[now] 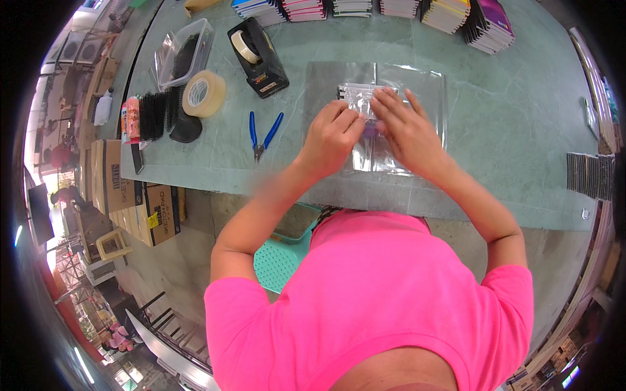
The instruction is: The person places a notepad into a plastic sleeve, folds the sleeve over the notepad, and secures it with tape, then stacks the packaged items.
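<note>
A small spiral-bound notebook (358, 93) with a black coil along its left side lies under clear plastic, and a bit of purple shows between my hands. Below it are shiny clear plastic sheets (368, 156) on a grey sheet (321, 79). My left hand (334, 135) is closed, with thumb and fingers pinching the clear plastic wrapper at the notebook's near left; the fingertips are partly hidden. My right hand (407, 129) lies over the notebook's right part, its fingers stretched out and touching the plastic. What is under its palm is hidden.
Blue-handled pliers (263, 135), a tape roll (204, 94) and a black tape dispenser (258, 58) are on the left. Beyond them stands a clear plastic box (188, 52). Stacks of coloured notebooks (445, 14) line the far edge; black coils (582, 176) lie far right.
</note>
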The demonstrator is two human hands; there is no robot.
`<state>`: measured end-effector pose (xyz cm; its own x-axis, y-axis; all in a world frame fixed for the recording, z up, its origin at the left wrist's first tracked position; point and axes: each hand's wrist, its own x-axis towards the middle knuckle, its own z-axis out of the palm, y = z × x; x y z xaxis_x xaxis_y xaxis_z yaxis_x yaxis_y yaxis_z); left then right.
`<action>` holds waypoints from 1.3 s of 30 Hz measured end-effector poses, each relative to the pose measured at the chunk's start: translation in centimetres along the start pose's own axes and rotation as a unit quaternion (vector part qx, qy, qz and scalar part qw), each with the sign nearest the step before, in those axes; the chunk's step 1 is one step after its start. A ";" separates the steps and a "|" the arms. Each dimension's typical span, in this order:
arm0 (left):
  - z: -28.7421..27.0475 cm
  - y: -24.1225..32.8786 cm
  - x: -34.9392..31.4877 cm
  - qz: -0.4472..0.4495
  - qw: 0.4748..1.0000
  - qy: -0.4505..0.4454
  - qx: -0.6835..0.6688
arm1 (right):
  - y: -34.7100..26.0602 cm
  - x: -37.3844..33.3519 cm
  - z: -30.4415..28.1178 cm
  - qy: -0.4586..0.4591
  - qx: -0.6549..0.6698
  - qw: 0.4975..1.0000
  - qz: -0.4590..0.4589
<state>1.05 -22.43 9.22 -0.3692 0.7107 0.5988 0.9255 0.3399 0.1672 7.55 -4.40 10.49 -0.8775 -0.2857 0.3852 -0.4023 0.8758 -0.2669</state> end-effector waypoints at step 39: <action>-0.8 1.9 -2.7 -0.554 0.675 0.169 -0.457 | 2.3 1.2 2.7 -0.016 0.193 0.977 -0.087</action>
<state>3.82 -24.15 8.52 -0.9805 0.0982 -0.1702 -0.1786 -0.0843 0.9803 4.83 -3.81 7.94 -0.7926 -0.4335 0.4287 -0.6087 0.6033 -0.5152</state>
